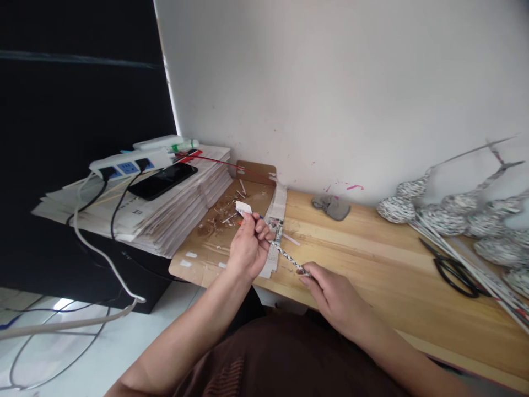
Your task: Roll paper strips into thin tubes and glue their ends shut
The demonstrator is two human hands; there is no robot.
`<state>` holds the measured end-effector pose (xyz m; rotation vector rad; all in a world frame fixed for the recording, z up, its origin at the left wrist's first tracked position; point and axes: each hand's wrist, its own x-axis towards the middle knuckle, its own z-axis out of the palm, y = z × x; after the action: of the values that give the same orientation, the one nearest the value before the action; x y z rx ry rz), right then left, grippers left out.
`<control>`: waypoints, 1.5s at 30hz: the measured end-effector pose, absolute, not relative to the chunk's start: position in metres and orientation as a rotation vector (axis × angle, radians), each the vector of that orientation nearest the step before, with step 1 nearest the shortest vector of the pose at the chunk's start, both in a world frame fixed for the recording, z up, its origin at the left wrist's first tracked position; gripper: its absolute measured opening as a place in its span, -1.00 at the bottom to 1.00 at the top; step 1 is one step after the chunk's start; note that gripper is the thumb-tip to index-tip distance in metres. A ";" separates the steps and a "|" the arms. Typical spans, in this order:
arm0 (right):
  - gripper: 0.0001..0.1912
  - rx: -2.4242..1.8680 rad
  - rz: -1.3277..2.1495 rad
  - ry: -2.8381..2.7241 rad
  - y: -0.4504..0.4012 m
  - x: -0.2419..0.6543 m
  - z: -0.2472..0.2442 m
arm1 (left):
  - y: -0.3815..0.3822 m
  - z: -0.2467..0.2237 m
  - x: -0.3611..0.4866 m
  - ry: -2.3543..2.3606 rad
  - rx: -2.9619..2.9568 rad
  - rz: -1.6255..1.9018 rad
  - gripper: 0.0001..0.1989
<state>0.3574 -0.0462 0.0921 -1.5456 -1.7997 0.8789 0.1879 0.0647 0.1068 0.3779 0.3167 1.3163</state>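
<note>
A thin black-and-white paper twist (288, 257) stretches between my two hands above the table's front edge. My left hand (250, 242) is closed round its upper left end, with a white paper tip (243, 207) sticking out past the thumb. The fingers of my right hand (324, 284) pinch the lower right end. Beneath my left hand lie printed paper strips (278, 207) and a cardboard sheet (198, 266) strewn with scraps.
On the left, a paper stack (165, 226) carries a phone (164, 180) and a power strip (128, 165) with cables. A grey cloth (333, 208) lies near the wall. Black scissors (454, 275), long paper rods (475, 270) and several woven gourd shapes (448, 219) are at the right.
</note>
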 end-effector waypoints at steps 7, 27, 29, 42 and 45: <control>-0.56 -1.241 1.941 -1.328 -0.037 0.361 0.089 | 0.063 0.118 0.190 0.312 0.359 1.314 -0.71; -0.62 -1.417 1.303 -1.654 -0.023 0.345 0.096 | 0.064 0.109 0.189 0.301 0.404 1.336 -0.73; -0.58 -1.304 1.757 -1.469 -0.023 0.346 0.095 | 0.063 0.109 0.189 0.292 0.403 1.317 -0.73; -0.55 -1.226 1.881 -1.407 -0.016 0.348 0.096 | 0.055 0.110 0.195 0.259 0.405 1.255 -0.72; -0.63 -1.348 1.399 -1.681 -0.017 0.345 0.098 | 0.056 0.109 0.197 0.290 0.387 1.263 -0.72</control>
<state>0.3449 -0.0166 0.0983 -1.3477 -1.6807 1.3992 0.1965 0.0557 0.1090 0.3873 0.2899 1.2631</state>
